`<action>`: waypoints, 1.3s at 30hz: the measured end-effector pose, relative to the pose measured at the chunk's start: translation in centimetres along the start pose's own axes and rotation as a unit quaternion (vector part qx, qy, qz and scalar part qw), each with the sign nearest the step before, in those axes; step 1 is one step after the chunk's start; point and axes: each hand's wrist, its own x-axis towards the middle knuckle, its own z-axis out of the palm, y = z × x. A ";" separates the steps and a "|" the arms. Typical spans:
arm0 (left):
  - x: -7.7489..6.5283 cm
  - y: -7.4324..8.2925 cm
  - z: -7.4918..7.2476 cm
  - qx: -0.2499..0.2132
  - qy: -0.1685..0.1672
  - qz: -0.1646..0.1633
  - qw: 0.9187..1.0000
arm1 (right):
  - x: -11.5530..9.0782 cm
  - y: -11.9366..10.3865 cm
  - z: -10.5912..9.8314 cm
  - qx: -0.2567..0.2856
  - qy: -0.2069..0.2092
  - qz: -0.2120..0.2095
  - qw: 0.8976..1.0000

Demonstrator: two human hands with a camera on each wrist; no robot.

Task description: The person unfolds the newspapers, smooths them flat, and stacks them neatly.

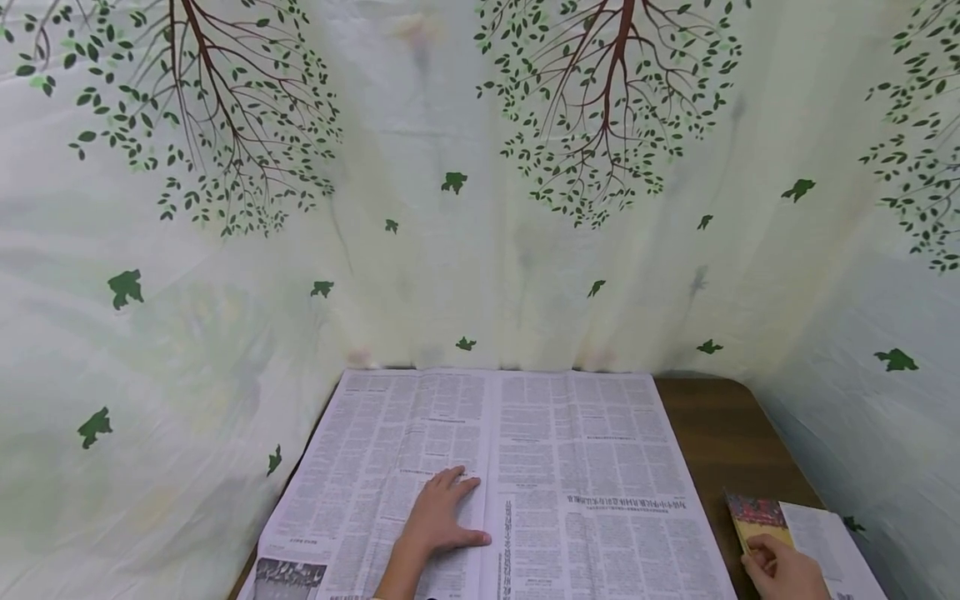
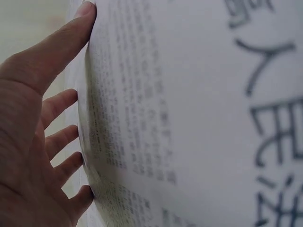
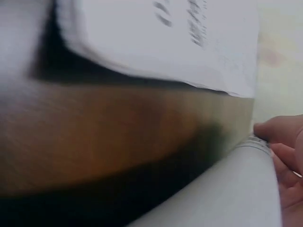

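Newspaper [image 1: 555,467] is lying spread on the bench [image 1: 727,433], and it covers most of the top that I can see from the head camera. It looks white-grey, with many narrow columns of small print, a fold line down the middle and lighter creases across both halves. One bold black headline runs over the right half, and a dark photograph [image 1: 288,579] sits at the near left corner. In the left wrist view I see some very large black characters, a little blurred.

The left hand [image 1: 442,515] rests on the left half; its fingers are spread, not curled, and the thumb tip reaches the middle fold. The right hand [image 1: 789,570] pinches the left edge of a colour-printed paper [image 1: 817,527] at the near right of the bench, beside the newspaper. This paper has a strip of red above yellow, and next to it a white part with pale print. Behind the bench hangs a pale cloth [image 1: 491,208] with trees and green leaves.
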 end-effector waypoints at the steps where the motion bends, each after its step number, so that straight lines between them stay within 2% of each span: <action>1: 0.0 0.0 0.1 0.002 -0.001 -0.002 1.000 | 0.0 -0.2 -0.4 0.004 0.009 0.002 1.000; 7: 0.0 0.0 0.3 0.002 -0.003 -0.009 1.000 | 0.6 -1.4 -2.5 0.027 0.059 0.007 0.998; 13: 0.0 -0.1 0.1 -0.004 0.000 -0.010 1.000 | 1.5 -2.8 -3.3 0.024 0.143 -0.037 0.989; 16: 0.0 0.0 0.0 -0.007 -0.001 -0.009 1.000 | 1.8 -3.4 -3.2 0.030 0.169 -0.056 0.984; 23: 0.0 0.0 0.0 -0.013 -0.004 -0.014 1.000 | 2.9 -5.0 -2.3 0.079 0.151 -0.012 0.985; 25: -0.1 0.0 0.1 -0.014 -0.005 -0.014 1.000 | 3.0 -5.5 -1.9 0.091 0.156 -0.012 0.984; 35: -0.3 0.1 0.0 -0.021 -0.006 -0.019 1.000 | 3.3 -8.2 -0.9 0.116 0.169 -0.060 0.977; 39: -0.3 0.1 0.0 -0.019 -0.003 -0.018 1.000 | 3.9 -9.3 -0.9 0.116 0.156 -0.082 0.978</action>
